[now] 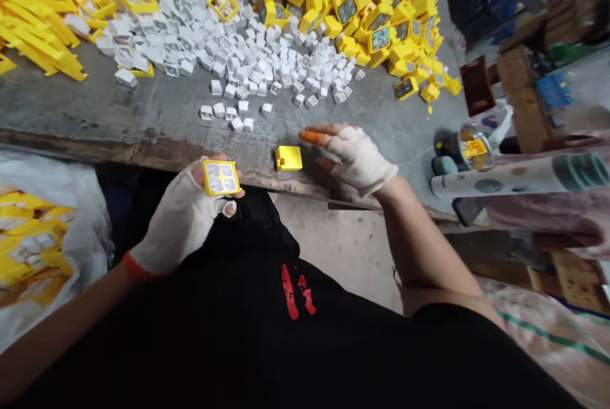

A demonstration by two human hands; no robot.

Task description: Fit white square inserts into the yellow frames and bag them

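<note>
View down over a person's lap at a grey table (pixel 143 110). Gloved left hand (pixel 183 218) is closed, thumb & fingers pinching a yellow square frame (pixel 220 177) w/ white inserts, held just off the table's near edge. Gloved right hand (pixel 355 155) is open, fingers spread, holding nothing, just beside a yellow block (pixel 288 158) lying at the table edge. Behind: piles of white cubes (pixel 238 60) & yellow housings (pixel 372 9).
</note>
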